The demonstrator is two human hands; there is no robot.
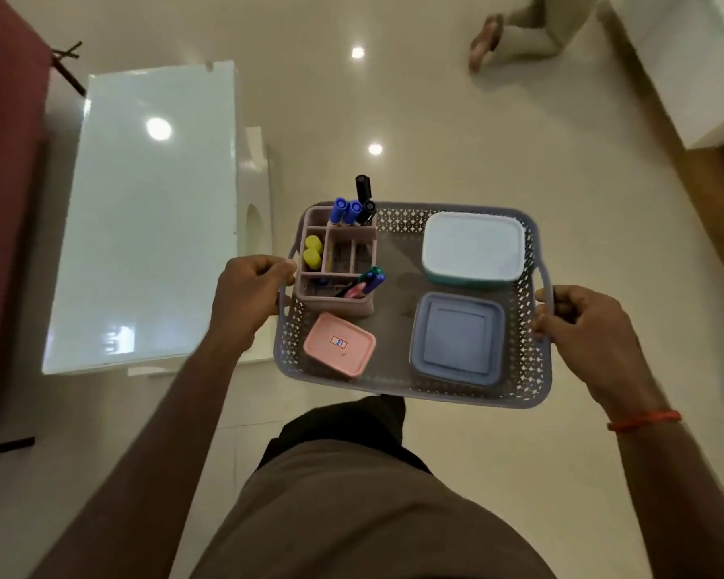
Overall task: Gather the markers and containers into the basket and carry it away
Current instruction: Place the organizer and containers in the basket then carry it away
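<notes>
Head view: we are carrying the lavender basket (529, 361) above the floor (498, 152).
Our left grip (249, 292) and right grip (579, 323) are clutching its side handles; inside are sitting the marker organizer (337, 296), pink container (338, 344), blue container (456, 338) and white-lidded container (473, 248).

Your left hand (249, 294) and right hand (584, 323) grip the basket (406, 392) mid-frame, holding containers and a marker organiser (335, 265).
</notes>
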